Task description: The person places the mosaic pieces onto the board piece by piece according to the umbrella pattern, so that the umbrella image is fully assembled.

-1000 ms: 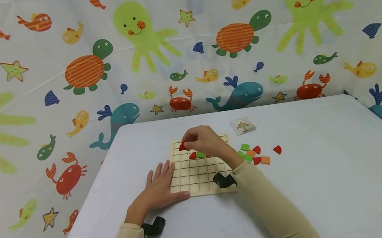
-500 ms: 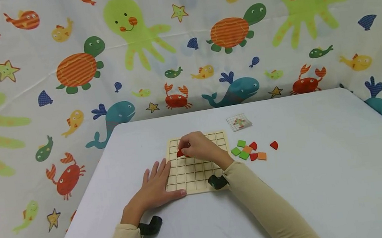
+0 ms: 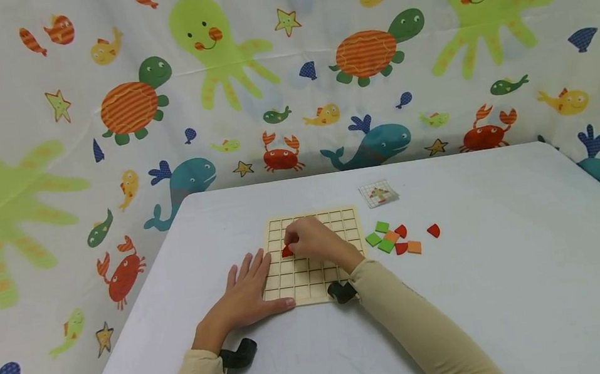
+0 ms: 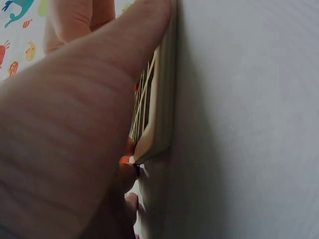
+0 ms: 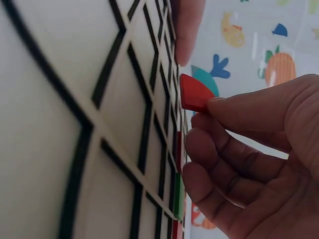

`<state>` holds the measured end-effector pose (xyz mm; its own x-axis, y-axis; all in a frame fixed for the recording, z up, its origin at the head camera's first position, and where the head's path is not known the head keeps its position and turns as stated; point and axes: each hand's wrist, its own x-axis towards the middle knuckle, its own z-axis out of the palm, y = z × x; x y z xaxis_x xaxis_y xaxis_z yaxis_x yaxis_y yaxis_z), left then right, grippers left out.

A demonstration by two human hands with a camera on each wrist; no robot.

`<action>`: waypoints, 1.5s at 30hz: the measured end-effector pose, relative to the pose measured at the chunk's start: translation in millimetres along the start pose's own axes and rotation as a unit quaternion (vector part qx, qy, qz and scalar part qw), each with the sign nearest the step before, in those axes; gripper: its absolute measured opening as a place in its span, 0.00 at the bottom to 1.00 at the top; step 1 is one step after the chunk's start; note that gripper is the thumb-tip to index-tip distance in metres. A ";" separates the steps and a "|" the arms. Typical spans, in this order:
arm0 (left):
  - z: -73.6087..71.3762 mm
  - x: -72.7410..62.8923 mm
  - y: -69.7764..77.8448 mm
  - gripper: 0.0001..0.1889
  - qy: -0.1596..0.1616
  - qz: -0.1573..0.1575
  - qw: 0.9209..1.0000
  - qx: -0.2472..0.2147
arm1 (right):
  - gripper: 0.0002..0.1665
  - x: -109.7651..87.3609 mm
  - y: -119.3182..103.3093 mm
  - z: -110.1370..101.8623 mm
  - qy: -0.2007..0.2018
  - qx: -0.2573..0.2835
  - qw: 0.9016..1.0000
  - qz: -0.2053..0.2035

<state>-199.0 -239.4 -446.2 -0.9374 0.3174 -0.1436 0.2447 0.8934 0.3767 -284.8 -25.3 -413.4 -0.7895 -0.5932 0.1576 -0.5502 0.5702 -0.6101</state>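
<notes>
A wooden grid board [image 3: 307,287] lies on the white table. My right hand [image 3: 315,239] is over its left half, pinching a red quarter-circle tile [image 5: 196,93] between thumb and index finger, close over the grid. Beside that tile, in the right wrist view, a green tile [image 5: 179,196] sits in the grid between two red ones. In the head view my right hand covers those set tiles. My left hand [image 3: 248,292] rests flat along the board's left edge, fingers spread, with the thumb at the near left corner.
Several loose tiles lie right of the board: green squares [image 3: 382,227], orange squares [image 3: 414,247] and red quarter circles [image 3: 402,248]. One red piece [image 3: 433,230] lies farther right. A small pattern card [image 3: 378,193] is behind them. A printed curtain [image 3: 242,93] hangs behind the table.
My right hand has brought the red quarter-circle tile nearer to me, from the board's far left rows down to the row of set tiles. The left hand stays in place on the board.
</notes>
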 end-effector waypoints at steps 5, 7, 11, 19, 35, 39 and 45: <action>0.4 1.5 0.2 0.65 -0.004 -0.002 1.000 0.003 | 0.05 -1.5 2.5 4.1 -0.012 -0.001 1.000 0.017; 0.6 1.9 0.3 0.65 -0.005 -0.002 1.000 0.004 | 0.05 -2.1 2.6 5.0 -0.012 -0.004 1.000 0.018; 0.8 2.1 1.0 0.65 -0.006 -0.002 1.000 0.002 | 0.04 -3.1 2.4 6.0 -0.010 -0.005 1.000 0.014; 0.4 1.8 2.2 0.65 -0.005 -0.002 1.000 -0.002 | 0.05 -2.2 2.6 10.9 -0.009 -0.028 0.999 0.011; -1.0 -0.5 0.8 0.64 0.001 0.008 1.000 -0.008 | 0.08 0.5 -5.3 11.6 -0.055 -0.105 0.993 -0.014; -1.5 -0.8 0.6 0.64 0.003 0.011 1.000 -0.010 | 0.14 0.1 -6.0 8.5 -0.076 -0.088 0.993 -0.010; -1.4 -0.6 0.8 0.63 0.004 0.011 1.000 -0.008 | 0.22 -2.4 -3.9 5.5 -0.093 -0.064 0.994 -0.002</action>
<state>-198.6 -239.3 -444.5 -0.9337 0.3349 -0.1270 0.2624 0.8810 0.3937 -279.3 -29.2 -415.7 -0.7292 -0.6843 0.0059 -0.5931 0.6277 -0.5043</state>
